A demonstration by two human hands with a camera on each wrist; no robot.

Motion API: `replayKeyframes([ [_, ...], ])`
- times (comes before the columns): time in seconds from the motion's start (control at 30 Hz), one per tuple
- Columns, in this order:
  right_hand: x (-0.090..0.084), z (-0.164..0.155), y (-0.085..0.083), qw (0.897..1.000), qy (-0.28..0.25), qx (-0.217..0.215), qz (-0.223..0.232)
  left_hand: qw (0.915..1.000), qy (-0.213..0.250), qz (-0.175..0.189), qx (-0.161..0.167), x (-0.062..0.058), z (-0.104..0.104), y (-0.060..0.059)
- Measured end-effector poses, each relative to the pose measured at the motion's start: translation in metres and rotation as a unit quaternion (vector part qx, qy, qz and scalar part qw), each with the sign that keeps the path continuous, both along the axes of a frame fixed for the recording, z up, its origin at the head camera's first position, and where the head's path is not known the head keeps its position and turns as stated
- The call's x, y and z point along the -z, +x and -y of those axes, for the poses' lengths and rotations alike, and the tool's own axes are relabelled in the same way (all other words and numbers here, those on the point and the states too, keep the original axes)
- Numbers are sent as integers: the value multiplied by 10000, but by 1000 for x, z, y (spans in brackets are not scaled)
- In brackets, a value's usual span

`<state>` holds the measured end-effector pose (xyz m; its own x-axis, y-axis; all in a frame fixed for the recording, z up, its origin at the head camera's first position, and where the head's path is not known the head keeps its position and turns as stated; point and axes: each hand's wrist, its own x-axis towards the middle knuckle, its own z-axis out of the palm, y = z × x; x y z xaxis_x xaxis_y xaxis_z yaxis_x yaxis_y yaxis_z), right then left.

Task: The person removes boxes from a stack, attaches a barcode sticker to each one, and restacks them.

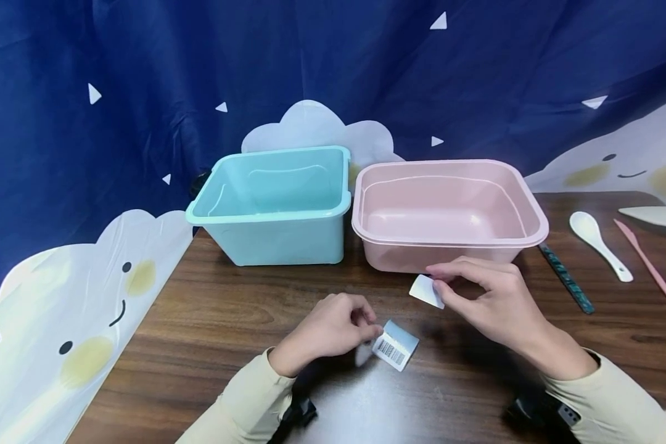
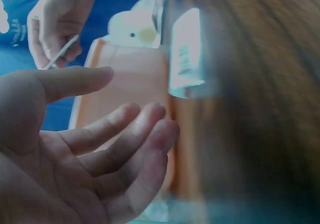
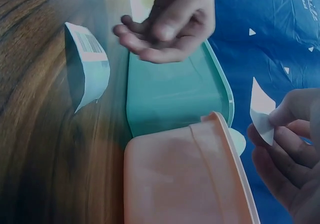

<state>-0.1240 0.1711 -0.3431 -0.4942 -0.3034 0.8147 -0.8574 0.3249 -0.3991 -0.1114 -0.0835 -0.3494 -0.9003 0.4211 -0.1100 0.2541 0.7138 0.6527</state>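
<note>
— What have the hands got at this moment?

— The right hand (image 1: 494,302) pinches a small white paper piece (image 1: 427,291) between thumb and fingertips, held just above the wooden table (image 1: 227,320), close to the front wall of the pink tub (image 1: 449,213). The left hand (image 1: 327,330) holds nothing: its fingers hang loosely curled, and the left wrist view shows the palm open. Its fingertips sit right beside a small barcoded packet (image 1: 395,344) lying flat near the middle of the table, toward the near edge. Whether they touch it, I cannot tell.

— How far along does it look?

— My guess is midway. One white piece is off and in the right hand, the packet is set down, and both tubs look empty, so nothing has gone into either yet.

— And round about?

— The teal tub (image 1: 272,206) stands just left of the pink one, the two nearly touching along the table's far edge. Toward the right edge lie a dark patterned strip (image 1: 566,279), a white spoon (image 1: 596,242) and a pink stick (image 1: 646,262), well apart from both hands. A blue cloud-print cloth (image 1: 333,68) hangs behind.
</note>
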Motion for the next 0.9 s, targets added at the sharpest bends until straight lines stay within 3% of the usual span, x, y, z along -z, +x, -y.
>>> replayKeyframes([
  [0.2,-3,11,2,9998,-61,-149,-70,9955,940,-75,-95,-13,3,2],
  [0.33,-7,19,1,9996,-56,-238,-156,9859,1673,42,-1,-22,4,3],
  [0.4,-8,23,2,9994,-69,-297,-189,9765,2138,287,-16,-25,6,3],
  [0.53,-13,33,1,9989,-52,-403,-246,9459,3112,897,-204,-32,9,2],
  [0.63,-16,41,1,9984,-30,-409,-382,9249,3578,1240,-352,-36,12,2],
  [0.9,-24,58,0,9931,68,-12,-1169,9103,3834,1324,-820,-46,17,0],
])
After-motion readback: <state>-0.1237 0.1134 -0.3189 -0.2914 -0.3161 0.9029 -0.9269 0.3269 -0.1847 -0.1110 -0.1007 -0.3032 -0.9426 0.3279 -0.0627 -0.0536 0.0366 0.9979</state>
